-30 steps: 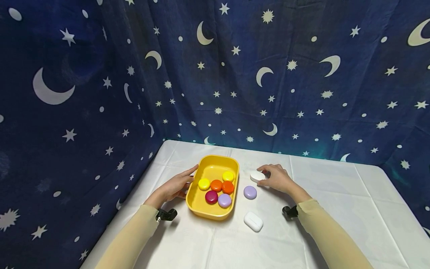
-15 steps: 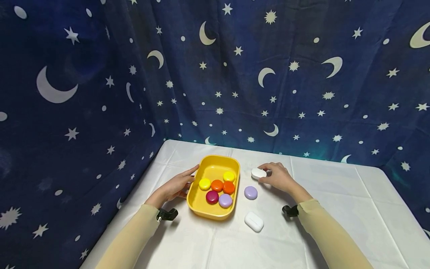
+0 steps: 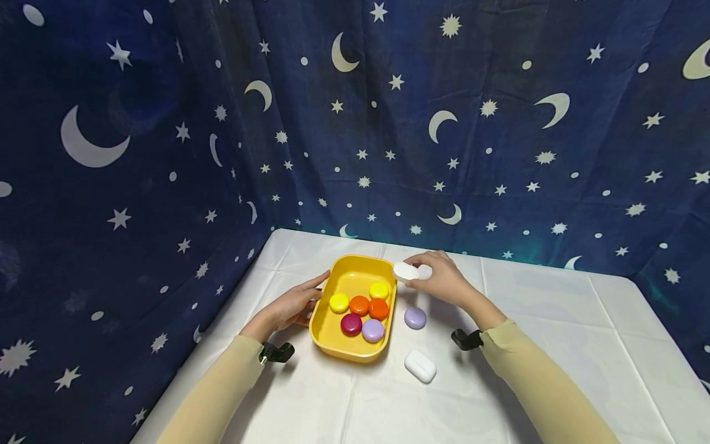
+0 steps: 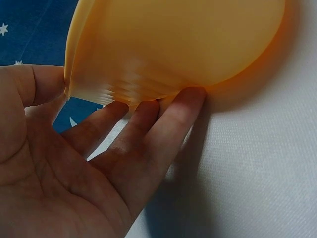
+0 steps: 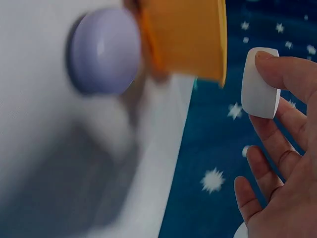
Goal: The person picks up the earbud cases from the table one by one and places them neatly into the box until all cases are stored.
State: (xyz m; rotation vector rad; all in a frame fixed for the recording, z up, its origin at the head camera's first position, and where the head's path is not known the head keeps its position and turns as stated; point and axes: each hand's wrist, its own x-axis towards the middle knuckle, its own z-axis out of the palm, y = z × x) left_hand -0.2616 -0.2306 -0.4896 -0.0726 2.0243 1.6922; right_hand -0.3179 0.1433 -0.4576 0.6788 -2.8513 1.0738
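My right hand (image 3: pixel 444 280) pinches a white bar of soap (image 3: pixel 406 271) between thumb and fingers. It is lifted off the table, at the far right rim of a yellow tray (image 3: pixel 355 264). The right wrist view shows the thumb on one face of the soap (image 5: pixel 258 91) and the lower fingers loosely bent. Against the tray's left side rests my left hand (image 3: pixel 291 305), its fingertips touching the outer wall in the left wrist view. Inside the tray lie glossy round pieces: yellow (image 3: pixel 339 303), orange (image 3: pixel 359 306), dark red (image 3: pixel 351 324) and lilac (image 3: pixel 373 330).
A lilac round piece (image 3: pixel 415 317) lies on the white-covered table (image 3: pixel 532 370) just right of the tray. Nearer me is another white bar of soap (image 3: pixel 420 366). Dark blue cloth (image 3: pixel 388 123) with moons and stars hangs behind and at the left.
The right hand has raised the white bar of soap from the table and carried it left to the tray's rim. The left hand and the tray have stayed in place.
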